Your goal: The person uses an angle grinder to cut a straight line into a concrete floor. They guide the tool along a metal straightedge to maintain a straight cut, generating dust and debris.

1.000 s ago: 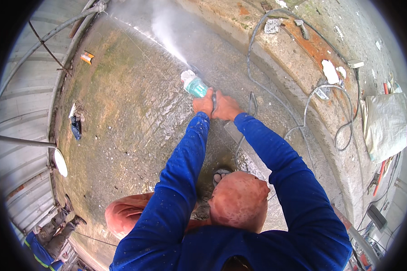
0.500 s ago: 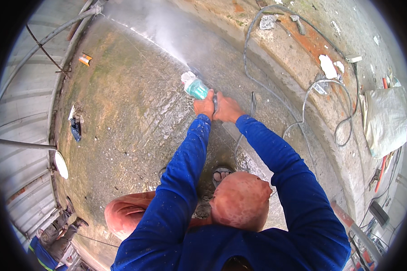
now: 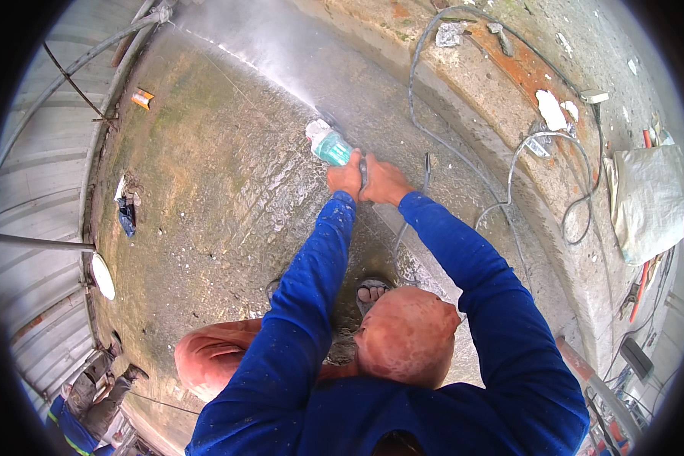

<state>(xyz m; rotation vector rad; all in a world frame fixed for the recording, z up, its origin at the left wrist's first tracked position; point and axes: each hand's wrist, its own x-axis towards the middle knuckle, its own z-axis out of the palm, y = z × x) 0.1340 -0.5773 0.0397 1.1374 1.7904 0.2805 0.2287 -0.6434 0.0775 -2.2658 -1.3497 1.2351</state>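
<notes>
The left hand [image 3: 345, 179] and right hand [image 3: 385, 182] are clamped together on the green power tool [image 3: 332, 148], at twelve o'clock from the foot [image 3: 371, 292], with a whitish plume [image 3: 270, 72] toward ten. A slip or shock appears possible, caused by the wet-looking floor [image 3: 205, 175] and the grey cable [image 3: 412, 91] at the hands' two o'clock. The floor is rough, mottled concrete; the tool is smooth and roughly cylindrical.

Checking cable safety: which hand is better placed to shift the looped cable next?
Probably the right hand: nearer the looped cable than the left hand, though both hold the teal tool.
</notes>
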